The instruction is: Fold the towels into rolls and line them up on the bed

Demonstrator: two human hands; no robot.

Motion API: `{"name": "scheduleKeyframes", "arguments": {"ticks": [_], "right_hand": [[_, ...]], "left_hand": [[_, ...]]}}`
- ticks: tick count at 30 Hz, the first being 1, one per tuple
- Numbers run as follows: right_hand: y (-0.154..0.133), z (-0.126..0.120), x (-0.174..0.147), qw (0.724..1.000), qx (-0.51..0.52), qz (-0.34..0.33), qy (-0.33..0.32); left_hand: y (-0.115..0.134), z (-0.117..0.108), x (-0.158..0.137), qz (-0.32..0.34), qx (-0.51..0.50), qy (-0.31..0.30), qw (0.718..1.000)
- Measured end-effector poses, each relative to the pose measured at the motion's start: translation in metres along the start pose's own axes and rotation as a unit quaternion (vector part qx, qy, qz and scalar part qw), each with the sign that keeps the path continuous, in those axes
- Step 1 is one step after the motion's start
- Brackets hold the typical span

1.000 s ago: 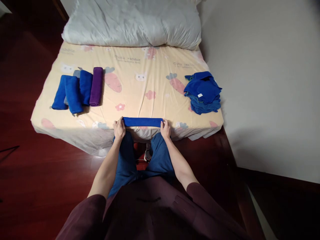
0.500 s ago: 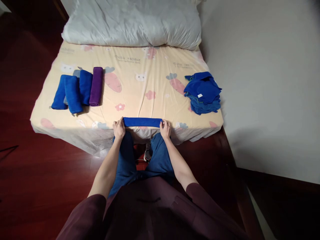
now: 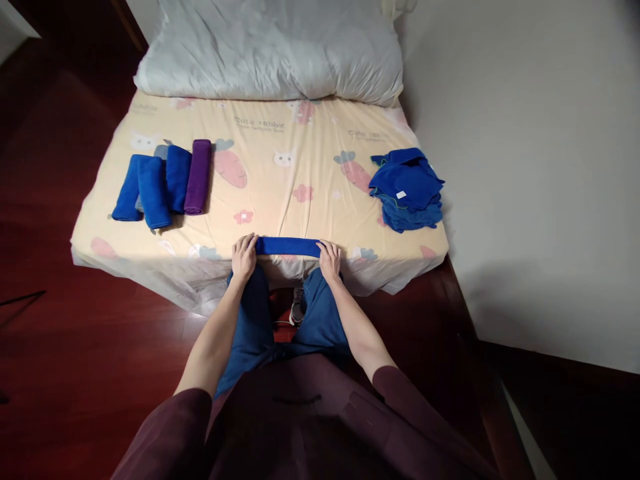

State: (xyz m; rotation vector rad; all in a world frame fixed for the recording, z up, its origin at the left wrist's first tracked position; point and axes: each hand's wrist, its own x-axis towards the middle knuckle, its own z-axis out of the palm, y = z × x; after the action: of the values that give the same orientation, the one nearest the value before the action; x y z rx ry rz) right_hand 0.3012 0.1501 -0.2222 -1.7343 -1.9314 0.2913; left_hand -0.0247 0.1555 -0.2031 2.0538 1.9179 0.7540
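A blue towel (image 3: 289, 247), folded or rolled into a long narrow strip, lies crosswise at the bed's near edge. Its left end is in my left hand (image 3: 244, 257), with the fingers curled over it. My right hand (image 3: 329, 259) grips the opposite end in the same way, thumb side inward. The underside of the strip and the fingertips beneath it are hidden. Farther left on the bed are several rolled blue towels (image 3: 154, 190) and a purple rolled towel (image 3: 199, 177). A loose pile of blue towels (image 3: 407, 190) with a white tag sits at the right.
The bed (image 3: 270, 207) has a yellow sheet printed with carrots and rabbits. Across its far end lies a large pale quilt or pillow (image 3: 270, 57). A grey wall (image 3: 530, 167) runs along the right side. Dark red flooring (image 3: 110, 347) shows at the left.
Both hands have moved slightly inward along the blue strip, so their fingers cover more of its ends. The view has shifted a little; the other towels lie as before.
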Motion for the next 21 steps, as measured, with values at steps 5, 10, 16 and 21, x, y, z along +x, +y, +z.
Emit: {"name": "scheduleKeyframes", "arguments": {"ticks": [5, 10, 16, 21], "right_hand": [[-0.004, -0.004, -0.001, 1.0, -0.001, 0.008, 0.0], [-0.004, -0.01, -0.008, 1.0, -0.002, 0.012, -0.024], [0.004, -0.027, 0.013, 0.997, 0.014, -0.001, -0.078], [0.011, -0.046, 0.054, 0.993, 0.057, -0.018, -0.097]], "left_hand": [[0.007, -0.004, 0.0, 0.031, -0.015, -0.045, 0.998], [0.005, -0.004, -0.005, 0.005, -0.006, -0.064, 0.998], [0.01, -0.02, -0.02, -0.048, -0.027, -0.038, 0.998], [0.043, -0.025, -0.055, -0.252, -0.282, 0.051, 0.924]]}}
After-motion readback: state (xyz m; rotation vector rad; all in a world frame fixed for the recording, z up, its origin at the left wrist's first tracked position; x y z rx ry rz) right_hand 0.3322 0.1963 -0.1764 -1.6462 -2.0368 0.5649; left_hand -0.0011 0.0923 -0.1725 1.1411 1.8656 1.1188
